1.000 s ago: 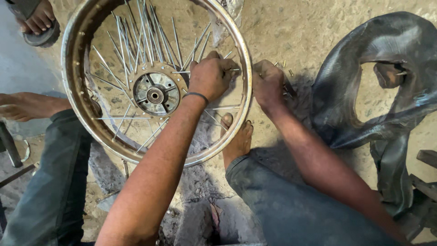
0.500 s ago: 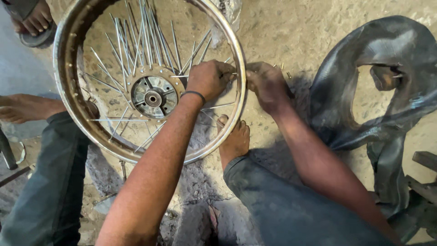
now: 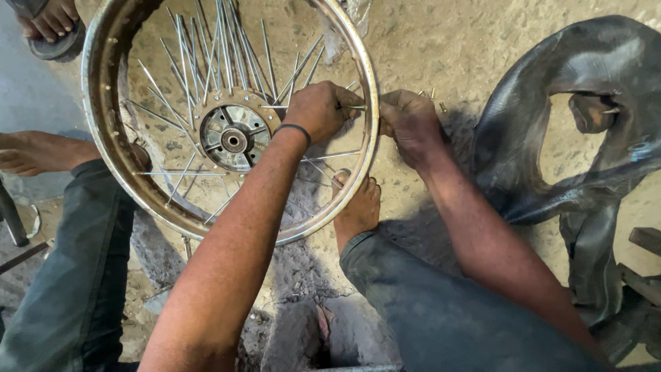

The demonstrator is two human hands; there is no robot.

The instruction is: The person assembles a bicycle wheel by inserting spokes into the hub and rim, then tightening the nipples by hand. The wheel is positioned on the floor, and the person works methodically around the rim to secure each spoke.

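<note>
A chrome spoked wheel rim (image 3: 103,158) with a metal hub (image 3: 234,138) lies flat on the sandy ground. My left hand (image 3: 320,110), a dark band on its wrist, reaches inside the rim and is closed on a thin spoke (image 3: 348,107) near the rim's right edge. Just outside that edge, my right hand (image 3: 410,120) pinches something small against the rim; the small part itself is hidden by my fingers. My bare right foot (image 3: 358,207) rests against the rim's lower right side.
A black rubber inner tube and tyre (image 3: 599,138) lie to the right. Small loose metal bits (image 3: 434,96) sit on the ground by my right hand. My other bare foot (image 3: 34,151) is at left. Another person's sandalled foot (image 3: 51,24) is at top left.
The view has shifted slightly, so the rim sits a little lower and further left. Both hands stay at the rim's right edge, the right one moving in closer to it.
</note>
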